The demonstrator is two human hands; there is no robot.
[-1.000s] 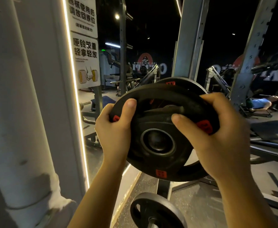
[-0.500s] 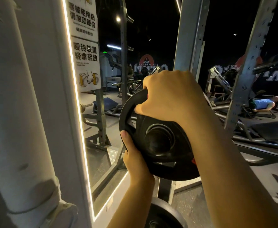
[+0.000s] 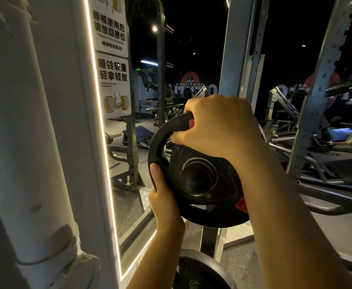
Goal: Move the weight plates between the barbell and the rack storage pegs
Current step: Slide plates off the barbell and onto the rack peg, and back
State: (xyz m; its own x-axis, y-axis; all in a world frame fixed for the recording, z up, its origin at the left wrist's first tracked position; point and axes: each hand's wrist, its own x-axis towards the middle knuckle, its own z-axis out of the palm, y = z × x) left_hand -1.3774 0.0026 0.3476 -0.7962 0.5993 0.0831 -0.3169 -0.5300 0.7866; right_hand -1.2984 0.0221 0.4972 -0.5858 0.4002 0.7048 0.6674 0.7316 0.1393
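Plate [image 3: 200, 180], held upright in front of rack post [image 3: 237, 59], gripped at top rim by right hand [image 3: 218, 126] & lower-left rim by left hand [image 3: 164, 197]; hole should be lined w/ peg before sliding.

Weight plate [image 3: 193, 176] at centre, before rack upright [image 3: 239, 51]. Right hand [image 3: 218, 126] on its top rim, left hand [image 3: 162, 197] at lower left edge. Mirror [image 3: 116, 155] left. Second plate [image 3: 202, 272] below, near.
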